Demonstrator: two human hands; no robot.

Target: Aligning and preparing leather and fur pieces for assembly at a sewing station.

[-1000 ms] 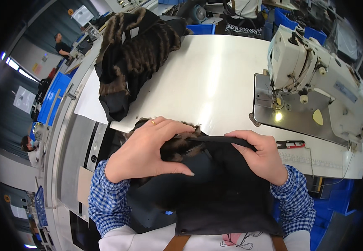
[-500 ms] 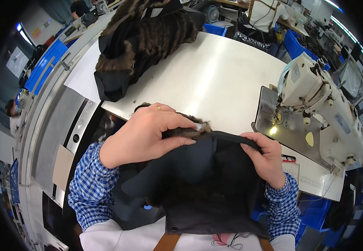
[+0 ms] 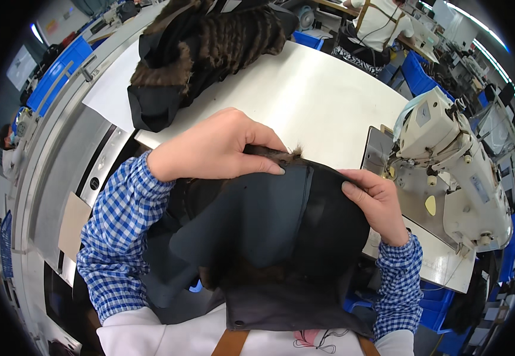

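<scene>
A black garment piece with brown fur along its edge [image 3: 269,219] hangs between my hands over my lap. My left hand [image 3: 219,148] pinches its top edge where a tuft of brown fur [image 3: 293,154] sticks up. Further right along the same edge, my right hand [image 3: 377,199] grips the black fabric between thumb and fingers. A seam runs down the cloth between the two hands. The underside of the fabric and the fingers behind it are hidden.
A sewing machine [image 3: 447,172] stands on the white table [image 3: 305,89] at the right. Another black and brown striped fur garment [image 3: 210,59] lies at the back left, partly over white paper [image 3: 109,89]. Blue bins [image 3: 61,74] and a seated person [image 3: 379,26] are farther off.
Both hands have raised the garment edge slightly away from me. My left hand has turned over the edge, hiding more fur, and the panel is spread flatter.
</scene>
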